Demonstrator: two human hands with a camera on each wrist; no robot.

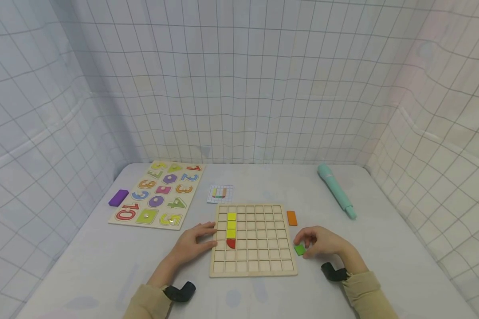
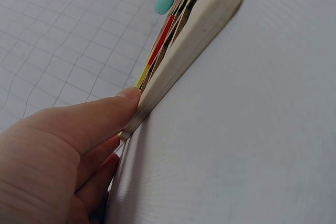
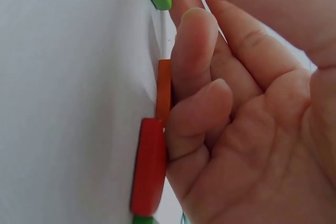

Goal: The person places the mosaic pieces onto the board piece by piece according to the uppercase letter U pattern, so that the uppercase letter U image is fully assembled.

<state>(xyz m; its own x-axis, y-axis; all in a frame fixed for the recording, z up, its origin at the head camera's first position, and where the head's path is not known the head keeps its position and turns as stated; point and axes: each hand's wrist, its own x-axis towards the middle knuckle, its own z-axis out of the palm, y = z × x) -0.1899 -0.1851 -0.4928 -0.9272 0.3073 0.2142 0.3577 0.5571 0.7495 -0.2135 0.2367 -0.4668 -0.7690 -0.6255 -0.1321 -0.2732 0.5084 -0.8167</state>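
Observation:
A wooden grid board (image 1: 253, 274) lies in front of me, with yellow square tiles (image 1: 231, 224) in one column and a red quarter-round tile (image 1: 231, 243) just below them. My left hand (image 1: 191, 243) rests at the board's left edge, thumb and fingers extended; its thumb touches the rim in the left wrist view. To the right of the board, my right hand (image 1: 323, 242) pinches a green square tile (image 1: 300, 250) between thumb and finger, close to the table. Beneath the curled fingers, the right wrist view shows an orange piece (image 3: 164, 90) and a red piece (image 3: 148, 169).
A small pattern card (image 1: 221, 194) lies behind the board, and an orange tile (image 1: 292, 218) beside its right edge. At the left are a number puzzle board (image 1: 165, 189) and a purple block (image 1: 118, 198). A teal microphone-shaped object (image 1: 337, 191) lies back right.

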